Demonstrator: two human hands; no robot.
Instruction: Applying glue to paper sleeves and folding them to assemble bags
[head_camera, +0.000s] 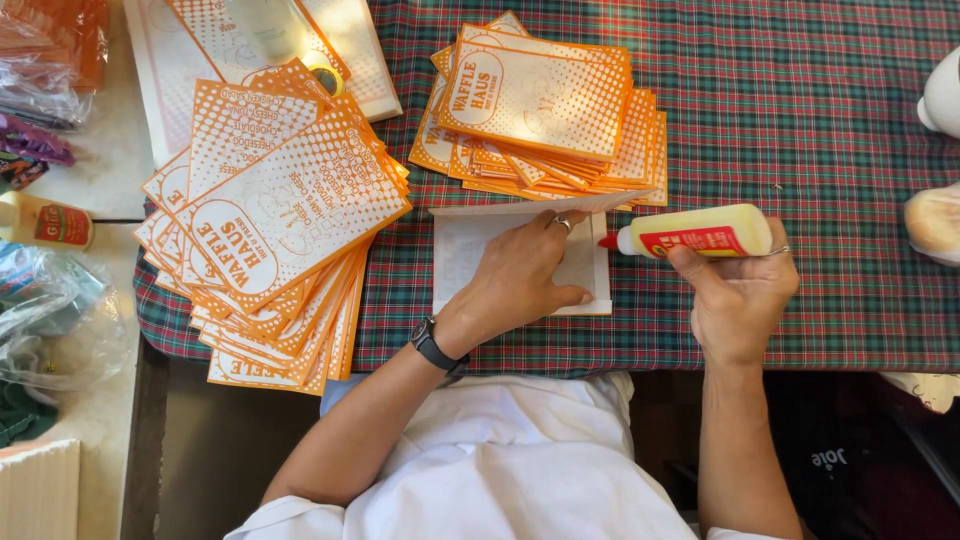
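Observation:
My left hand (520, 275) lies flat on a white folded paper bag (460, 250) on the plaid tablecloth, pressing it down; a ring shows on one finger and a black watch on the wrist. My right hand (740, 295) grips a pale yellow glue bottle (700, 232) with a red label, held sideways. Its red tip points left at the bag's right edge. A stack of orange-and-white printed bags (545, 105) lies just beyond the white bag.
A bigger fanned pile of orange printed bags (275, 210) covers the left of the red-green plaid tablecloth (800, 130). A second glue bottle (45, 222) lies at the far left by plastic wrappers (50, 320). White rounded objects (940, 220) sit at the right edge.

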